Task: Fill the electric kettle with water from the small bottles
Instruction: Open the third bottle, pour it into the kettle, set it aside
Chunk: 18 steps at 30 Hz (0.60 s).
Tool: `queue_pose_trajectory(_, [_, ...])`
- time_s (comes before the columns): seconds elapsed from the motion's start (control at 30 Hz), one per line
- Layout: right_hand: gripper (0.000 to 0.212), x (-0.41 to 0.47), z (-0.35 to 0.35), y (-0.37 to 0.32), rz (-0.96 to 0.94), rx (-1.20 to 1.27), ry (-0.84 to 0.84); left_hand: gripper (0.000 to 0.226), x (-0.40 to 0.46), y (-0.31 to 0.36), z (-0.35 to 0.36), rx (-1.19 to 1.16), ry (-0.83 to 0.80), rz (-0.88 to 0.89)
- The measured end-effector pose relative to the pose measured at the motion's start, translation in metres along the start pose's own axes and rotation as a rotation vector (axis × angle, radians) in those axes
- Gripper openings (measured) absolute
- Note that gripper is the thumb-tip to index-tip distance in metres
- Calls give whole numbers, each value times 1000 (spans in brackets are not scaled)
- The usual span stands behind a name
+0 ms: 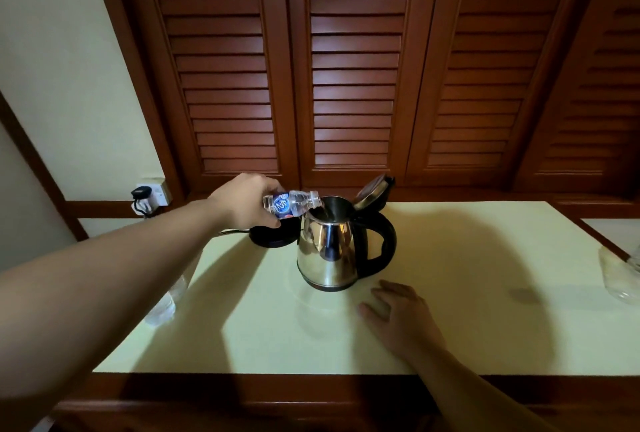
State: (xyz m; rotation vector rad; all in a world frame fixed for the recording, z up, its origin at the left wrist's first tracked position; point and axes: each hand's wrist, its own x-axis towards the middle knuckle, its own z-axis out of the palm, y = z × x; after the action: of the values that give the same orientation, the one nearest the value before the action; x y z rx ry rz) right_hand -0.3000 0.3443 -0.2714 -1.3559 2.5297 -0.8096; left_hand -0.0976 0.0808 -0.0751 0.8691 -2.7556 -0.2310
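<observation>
One small plastic bottle (291, 203) lay tipped on its side in the left hand (242, 201), its neck over the open mouth of the steel electric kettle (329, 251), whose lid (372, 190) stood hinged back. The fingers were curled tight round the bottle's lower half, below the blue label. The right hand (398, 313) rested flat and empty on the pale tabletop (450, 293), fingers spread, just in front of the kettle and apart from it.

Such a bottle looked light and thin-walled, likely to buckle under a hard squeeze, so a hold round the middle suited it; the polished kettle would grow heavier as it filled and was best lifted by its black handle (382, 244). Behind the kettle sat its black base (273, 237), with a cord leading toward a wall socket (152, 196). Clear shapes at the table's left edge (169, 296) and right edge (620, 279) were possibly more bottles, though too blurred to confirm. Nothing blocked the pour.
</observation>
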Motion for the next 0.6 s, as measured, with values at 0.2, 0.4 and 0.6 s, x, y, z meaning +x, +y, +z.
queue_pose_trajectory(0.2, [62,0,-1,-1,-72,-19,48,60,4,1,-11,50,-14,23])
queue_pose_trajectory(0.4, [61,0,1,1,-85,-20,69,63,7,-3,-16,103,-40,58])
queue_pose_trajectory(0.6, [69,2,3,3,-70,-19,56,66,11,-7,-20,130,-59,76])
